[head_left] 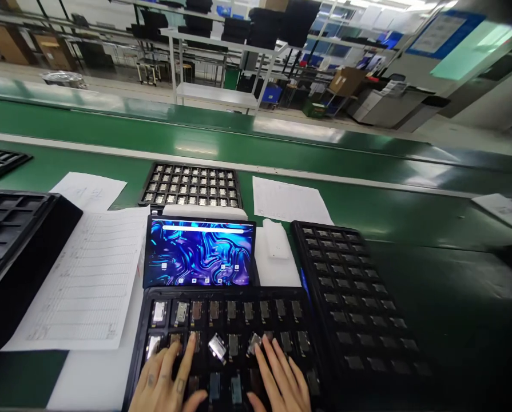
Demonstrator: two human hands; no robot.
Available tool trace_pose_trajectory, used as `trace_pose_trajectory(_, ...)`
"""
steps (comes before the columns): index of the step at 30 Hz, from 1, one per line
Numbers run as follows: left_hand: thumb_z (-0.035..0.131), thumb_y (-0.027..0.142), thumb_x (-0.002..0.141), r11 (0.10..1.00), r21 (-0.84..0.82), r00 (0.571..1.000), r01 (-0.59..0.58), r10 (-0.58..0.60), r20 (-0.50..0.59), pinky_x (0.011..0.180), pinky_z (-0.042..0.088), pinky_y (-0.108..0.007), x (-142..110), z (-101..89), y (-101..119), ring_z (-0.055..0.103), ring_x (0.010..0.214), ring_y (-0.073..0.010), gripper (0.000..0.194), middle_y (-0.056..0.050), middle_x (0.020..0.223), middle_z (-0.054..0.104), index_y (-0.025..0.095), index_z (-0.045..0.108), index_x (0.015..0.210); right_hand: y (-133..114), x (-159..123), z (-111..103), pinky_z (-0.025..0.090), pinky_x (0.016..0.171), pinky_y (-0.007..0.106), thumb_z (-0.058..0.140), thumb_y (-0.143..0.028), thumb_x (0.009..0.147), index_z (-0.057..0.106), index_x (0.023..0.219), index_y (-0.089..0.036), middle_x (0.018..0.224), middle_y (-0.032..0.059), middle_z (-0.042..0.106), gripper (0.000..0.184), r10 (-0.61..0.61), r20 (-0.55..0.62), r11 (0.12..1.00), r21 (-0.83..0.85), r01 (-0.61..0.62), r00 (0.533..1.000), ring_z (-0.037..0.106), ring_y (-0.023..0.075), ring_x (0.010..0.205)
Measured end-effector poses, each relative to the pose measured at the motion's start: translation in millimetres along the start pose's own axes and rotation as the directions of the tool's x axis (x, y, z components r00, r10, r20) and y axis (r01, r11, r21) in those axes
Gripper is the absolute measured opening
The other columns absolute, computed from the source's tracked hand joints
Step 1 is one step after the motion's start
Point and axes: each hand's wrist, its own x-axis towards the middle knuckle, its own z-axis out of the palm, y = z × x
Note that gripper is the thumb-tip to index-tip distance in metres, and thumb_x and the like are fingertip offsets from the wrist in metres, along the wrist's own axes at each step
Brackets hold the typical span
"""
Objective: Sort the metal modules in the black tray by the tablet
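A black compartment tray (221, 296) lies in front of me with several small rectangular electronic modules in its pockets. My left hand (167, 375) rests over the tray's left part, fingers apart, the index fingertip at a module in the second row. On the right side, my right hand (281, 372) has its fingers stretched out, and its index fingertip touches or hovers beside a tilted module (254, 343). Between the hands a shiny silver module (217, 347) sits askew over its pocket. Both palms hide parts of the lower rows. Neither hand visibly grips anything.
Behind the tray stands a lit tablet (201, 252). Another module tray (354, 286) lies to the right, and a further one (191, 184) at the back. Printed sheets (88, 274) and stacked black trays (28, 246) are on the left. White foam (277, 246) lies beside the tablet.
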Motion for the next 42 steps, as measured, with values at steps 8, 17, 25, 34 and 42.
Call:
trace_pose_trajectory(8, 0.032, 0.038, 0.099, 0.975, -0.194, 0.993, -0.107, 0.096, -0.067, 0.084, 0.043, -0.029, 30.1, -18.2, 10.5, 0.057, 0.101, -0.0177, 0.037, -0.004, 0.113, 0.063, 0.021, 0.058, 0.119, 21.0, 24.3, -9.8, 0.039, 0.090, 0.039, 0.037, -0.035, 0.095, 0.056, 0.119, -0.014, 0.127, 0.0051, 0.057, 0.037, -0.213, 0.046, 0.977, 0.036, 0.211, 0.976, 0.052, 0.0274, 0.116)
trace_pose_trajectory(17, 0.080, 0.044, 0.064, 0.904, -0.257, 0.914, -0.341, 0.383, 0.135, 0.086, 0.051, -0.040, 46.7, -18.2, 12.1, 0.056, 0.112, -0.0282, 0.075, -0.009, 0.129, 0.056, 0.010, 0.052, 0.125, 24.0, 12.1, -10.7, 0.045, 0.089, 0.035, 0.035, -0.032, 0.096, 0.050, 0.124, -0.011, 0.130, 0.0074, 0.054, 0.038, -0.165, 0.082, 0.975, 0.166, 0.150, 0.983, 0.046, 0.0238, 0.123)
trace_pose_trajectory(25, 0.079, 0.045, 0.065, 0.928, -0.239, 0.923, -0.285, 0.333, 0.193, 0.082, 0.054, -0.050, 48.2, -23.6, 4.7, 0.054, 0.114, -0.0333, 0.078, -0.009, 0.134, 0.050, 0.011, 0.048, 0.129, 29.3, -1.7, -10.9, 0.050, 0.086, 0.035, 0.038, -0.035, 0.097, 0.049, 0.127, -0.017, 0.133, 0.0066, 0.049, 0.036, -0.045, 0.128, 0.980, 0.198, 0.019, 0.991, 0.045, 0.0240, 0.124)
trace_pose_trajectory(34, 0.031, 0.013, 0.096, 0.863, -0.500, 0.997, -0.074, 0.062, -0.041, 0.067, 0.051, -0.029, 40.9, -35.0, 12.2, 0.059, 0.076, -0.0183, 0.028, -0.006, 0.081, 0.063, 0.014, 0.059, 0.093, 22.6, -5.6, -12.3, 0.055, 0.079, 0.035, 0.049, -0.025, 0.091, 0.063, 0.094, -0.023, 0.111, 0.0098, 0.055, 0.015, 0.055, 0.062, 0.926, 0.370, -0.074, 0.997, 0.055, 0.0229, 0.106)
trace_pose_trajectory(42, 0.041, 0.009, 0.092, 0.783, -0.593, 0.982, 0.187, -0.124, 0.146, 0.067, 0.046, -0.028, 5.4, -39.2, -23.2, 0.051, 0.079, -0.0179, 0.015, -0.005, 0.087, 0.052, 0.018, 0.054, 0.095, -6.6, 7.4, -3.9, 0.056, 0.075, 0.038, 0.054, -0.024, 0.082, 0.062, 0.094, -0.023, 0.119, 0.0124, 0.050, 0.015, -0.078, 0.065, 0.934, 0.353, 0.050, 0.995, 0.052, 0.0284, 0.108)
